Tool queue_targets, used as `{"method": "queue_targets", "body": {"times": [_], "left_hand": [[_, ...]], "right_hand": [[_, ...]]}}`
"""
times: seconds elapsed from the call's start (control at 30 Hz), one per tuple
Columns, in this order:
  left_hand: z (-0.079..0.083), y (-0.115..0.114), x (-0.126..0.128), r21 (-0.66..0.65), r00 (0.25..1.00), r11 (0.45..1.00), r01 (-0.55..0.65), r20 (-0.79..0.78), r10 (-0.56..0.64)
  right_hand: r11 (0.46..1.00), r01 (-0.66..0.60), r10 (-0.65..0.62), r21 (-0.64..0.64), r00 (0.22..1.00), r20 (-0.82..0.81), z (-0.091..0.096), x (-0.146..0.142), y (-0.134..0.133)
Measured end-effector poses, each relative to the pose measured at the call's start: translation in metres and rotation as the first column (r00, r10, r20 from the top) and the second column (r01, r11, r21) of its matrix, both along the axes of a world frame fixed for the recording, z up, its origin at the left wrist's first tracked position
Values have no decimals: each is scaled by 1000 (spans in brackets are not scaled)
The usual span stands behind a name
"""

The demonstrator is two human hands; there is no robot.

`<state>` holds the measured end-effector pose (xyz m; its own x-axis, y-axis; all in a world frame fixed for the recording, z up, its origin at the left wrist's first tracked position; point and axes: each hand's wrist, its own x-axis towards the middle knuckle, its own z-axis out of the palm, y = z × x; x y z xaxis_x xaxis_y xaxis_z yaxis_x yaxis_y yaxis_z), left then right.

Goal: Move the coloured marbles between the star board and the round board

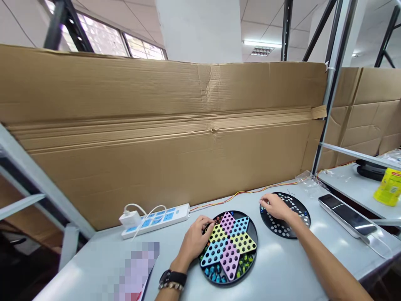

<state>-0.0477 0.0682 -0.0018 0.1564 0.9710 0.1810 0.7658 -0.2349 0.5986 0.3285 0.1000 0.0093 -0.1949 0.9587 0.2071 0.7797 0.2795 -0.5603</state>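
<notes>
A round black Chinese checkers board with a pastel star of pink, blue and yellow points lies on the grey table. Coloured marbles sit in its rim trays. My left hand rests on the board's left edge, fingers curled over the rim; what they hold, if anything, is hidden. A second black round plate with white holes lies to the right. My right hand lies on its left part, fingers bent down onto it near a small blue marble.
A white power strip with a charger plugged in lies at the back left. Thin coloured wires run along the tall cardboard wall. A dark phone on a white tray sits right, a yellow bottle farther right.
</notes>
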Motion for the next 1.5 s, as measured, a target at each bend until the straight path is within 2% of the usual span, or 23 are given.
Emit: {"method": "queue_targets", "body": {"times": [0.13, 0.27, 0.37, 0.57, 0.67, 0.73, 0.8, 0.87, 0.97, 1.03, 1.1, 1.2, 1.3, 1.4, 1.5], "left_hand": [[0, 0, -1, 4, 1000, 1000, 4, 0, -4], [1, 0, -1, 10, 1000, 1000, 2, 16, -2], [0, 0, -2, 8, 1000, 1000, 9, 23, -10], [-4, 2, -3, 12, 1000, 1000, 11, 18, -11], [-3, 1, -3, 9, 1000, 1000, 18, 23, -19], [-2, 1, -3, 1, 1000, 1000, 17, 19, -17], [-1, 0, -2, -2, 1000, 1000, 17, 14, -17], [-1, -1, -1, 0, 1000, 1000, 20, 14, -20], [-1, -1, 0, 2, 1000, 1000, 19, 18, -19], [-1, -2, 0, 2, 1000, 1000, 20, 18, -20], [-1, -2, 0, 2, 1000, 1000, 19, 16, -19], [-2, -2, 0, 4, 1000, 1000, 13, 8, -13], [-5, 0, -1, 3, 1000, 1000, 1, -2, -1], [-8, 1, -2, 4, 1000, 1000, -4, -10, 4], [-9, 2, -3, 12, 1000, 1000, 2, -13, -2]], "right_hand": [[984, -171, 174, -55, 982, 69, 13, -59, 1], [972, -224, 234, -73, 956, 176, 17, -108, 2], [971, -225, 238, -83, 949, 206, 18, -124, 7], [969, -224, 241, -100, 949, 203, 20, -127, 16], [971, -222, 234, -84, 957, 170, 19, -116, 16], [981, -187, 193, -58, 971, 143, 17, -95, 14], [996, -81, 84, -36, 991, 104, 13, -65, 9], [996, 90, -89, -13, 994, 66, 8, -28, 4], [948, 317, -316, -5, 946, 74, -1, 18, -5], [921, 388, -388, 4, 919, 71, -4, 34, -8], [917, 400, -400, 14, 916, 32, -4, 34, -11], [956, 294, -292, 9, 951, -105, 4, 11, -19], [999, -18, 8, -51, 982, -188, 11, -27, -43], [935, -328, 314, -135, 943, -111, 7, -66, -80], [923, -365, 381, -123, 913, 145, -4, -93, -113]]}}
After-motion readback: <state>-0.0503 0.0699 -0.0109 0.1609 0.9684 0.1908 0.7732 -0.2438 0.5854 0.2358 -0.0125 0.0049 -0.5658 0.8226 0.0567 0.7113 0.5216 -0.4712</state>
